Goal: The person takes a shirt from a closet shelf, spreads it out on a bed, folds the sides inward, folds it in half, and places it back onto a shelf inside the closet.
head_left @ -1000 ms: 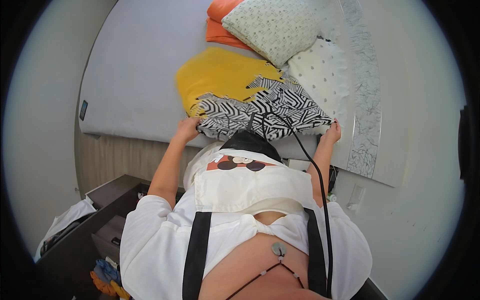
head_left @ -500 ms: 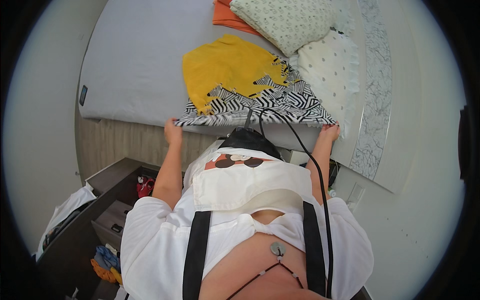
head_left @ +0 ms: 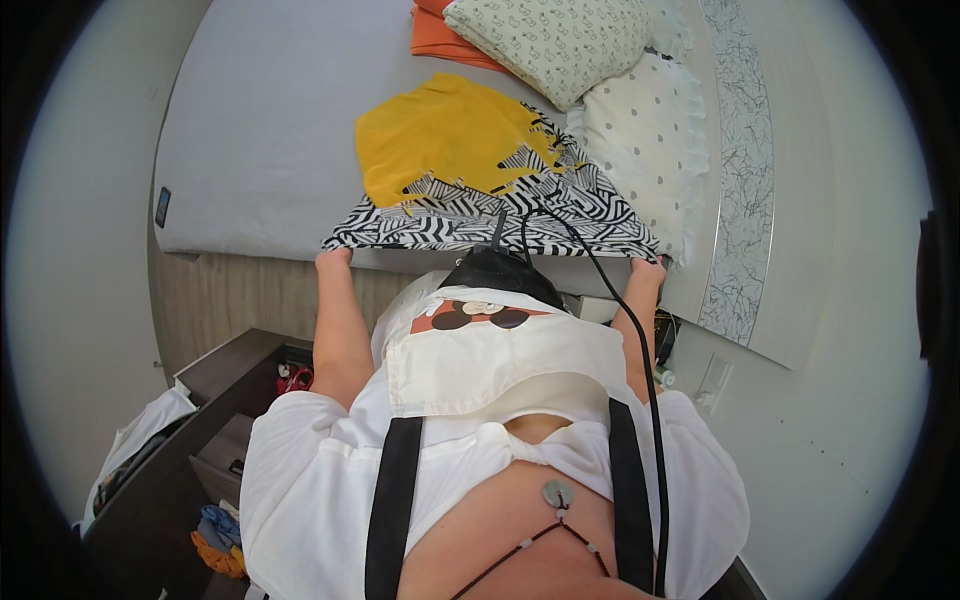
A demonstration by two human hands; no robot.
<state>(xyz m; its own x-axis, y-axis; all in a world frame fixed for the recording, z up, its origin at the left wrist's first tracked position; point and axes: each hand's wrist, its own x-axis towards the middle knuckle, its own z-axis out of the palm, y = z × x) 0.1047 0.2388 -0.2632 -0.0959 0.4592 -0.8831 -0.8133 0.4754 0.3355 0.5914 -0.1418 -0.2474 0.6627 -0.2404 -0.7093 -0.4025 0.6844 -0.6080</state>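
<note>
A large yellow cloth [head_left: 440,130] with a jagged black-and-white striped border lies on the near side of the bed. Its kind does not show. My left hand [head_left: 334,260] is closed on the near left corner, and my right hand [head_left: 648,268] on the near right corner. Between them the striped near edge is pulled out straight along the mattress edge. The yellow part behind lies loosely bunched on the sheet. Most of my fingers are covered by the cloth.
At the right of the bed lie a dotted, frilled pillow [head_left: 645,135], a pale green printed pillow [head_left: 560,45] and orange folded fabric [head_left: 450,45]. A phone [head_left: 162,207] rests at the far left edge. Open dark drawers [head_left: 235,365] with clothes stand lower left. A black cable [head_left: 630,330] crosses my front.
My left hand has moved left and slightly nearer, and my right hand slightly nearer, with the cloth's corners. The near edge now stretches wider and the yellow part has spread lower.
</note>
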